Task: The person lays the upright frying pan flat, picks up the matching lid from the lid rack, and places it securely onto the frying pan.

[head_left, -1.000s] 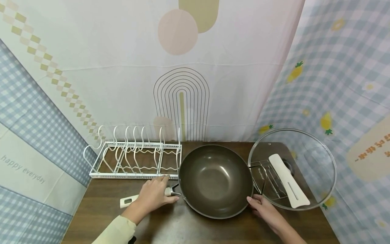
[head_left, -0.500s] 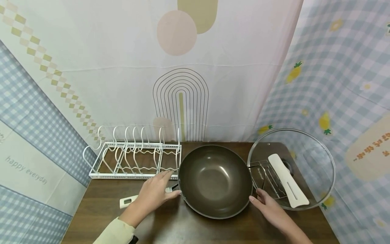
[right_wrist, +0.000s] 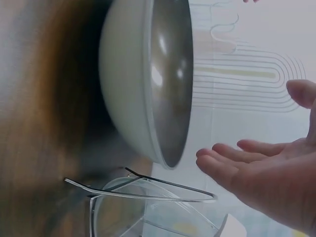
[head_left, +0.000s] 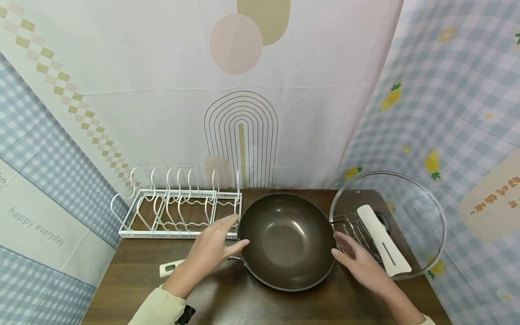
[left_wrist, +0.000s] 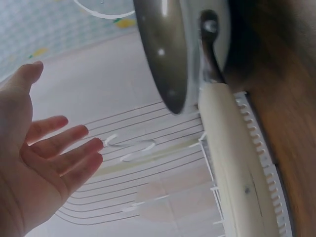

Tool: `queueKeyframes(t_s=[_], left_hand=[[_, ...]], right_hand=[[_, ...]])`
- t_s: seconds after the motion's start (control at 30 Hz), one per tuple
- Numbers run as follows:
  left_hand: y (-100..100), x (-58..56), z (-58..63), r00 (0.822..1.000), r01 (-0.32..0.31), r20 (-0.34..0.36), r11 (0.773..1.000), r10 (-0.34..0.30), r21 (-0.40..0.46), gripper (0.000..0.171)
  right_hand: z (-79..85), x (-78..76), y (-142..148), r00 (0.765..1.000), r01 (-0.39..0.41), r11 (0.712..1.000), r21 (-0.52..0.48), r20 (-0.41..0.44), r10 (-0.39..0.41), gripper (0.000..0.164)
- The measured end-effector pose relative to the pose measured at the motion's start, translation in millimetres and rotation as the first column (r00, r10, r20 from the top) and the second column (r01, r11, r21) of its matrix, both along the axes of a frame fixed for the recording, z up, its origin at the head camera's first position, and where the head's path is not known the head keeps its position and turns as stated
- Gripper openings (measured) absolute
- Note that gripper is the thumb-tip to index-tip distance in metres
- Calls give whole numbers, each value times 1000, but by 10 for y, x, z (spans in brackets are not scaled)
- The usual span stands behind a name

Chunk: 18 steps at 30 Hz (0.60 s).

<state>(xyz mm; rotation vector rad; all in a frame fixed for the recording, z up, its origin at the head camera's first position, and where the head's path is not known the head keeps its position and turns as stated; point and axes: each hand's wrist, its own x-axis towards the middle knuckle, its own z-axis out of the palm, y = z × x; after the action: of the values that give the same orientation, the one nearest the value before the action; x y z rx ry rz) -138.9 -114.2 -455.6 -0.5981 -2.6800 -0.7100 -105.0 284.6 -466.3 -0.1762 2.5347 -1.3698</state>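
A wok (head_left: pixel 284 243) with a dark inside and a cream outside stands on the wooden table. Its cream handle (left_wrist: pixel 237 163) points left, partly covered by my left hand in the head view. My left hand (head_left: pixel 209 248) hovers over the handle by the left rim, fingers extended and thumb spread. In the left wrist view that hand (left_wrist: pixel 47 153) is apart from wok and handle. At the right rim my right hand (head_left: pixel 359 264) is raised with extended fingers. The right wrist view shows this hand (right_wrist: pixel 261 163) holding nothing, a gap between it and the wok (right_wrist: pixel 126 74).
A white wire rack (head_left: pixel 178 234) with several curved dividers stands left of the wok. On the right, a large glass lid (head_left: pixel 422 216) with a long cream handle (head_left: pixel 383 241) leans in a metal wire stand (right_wrist: pixel 143 192). Patterned cloths hang behind and at both sides.
Both hands have lifted up from beside the wok. The right thumb and fingers have come away from its right edge, and the left hand has risen. The wok stays in place.
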Motion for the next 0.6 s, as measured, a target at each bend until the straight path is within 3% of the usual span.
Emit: queueKeyframes(t_s=[0.33, 0.6], left_hand=[[124, -24, 41, 999, 13, 39, 995, -17, 100, 62], [291, -71, -16, 998, 60, 13, 983, -63, 171, 56]], right_hand=[[11, -111, 90, 990, -27, 989, -147, -141, 7, 48], [150, -143, 177, 981, -29, 992, -126, -194, 4, 42]])
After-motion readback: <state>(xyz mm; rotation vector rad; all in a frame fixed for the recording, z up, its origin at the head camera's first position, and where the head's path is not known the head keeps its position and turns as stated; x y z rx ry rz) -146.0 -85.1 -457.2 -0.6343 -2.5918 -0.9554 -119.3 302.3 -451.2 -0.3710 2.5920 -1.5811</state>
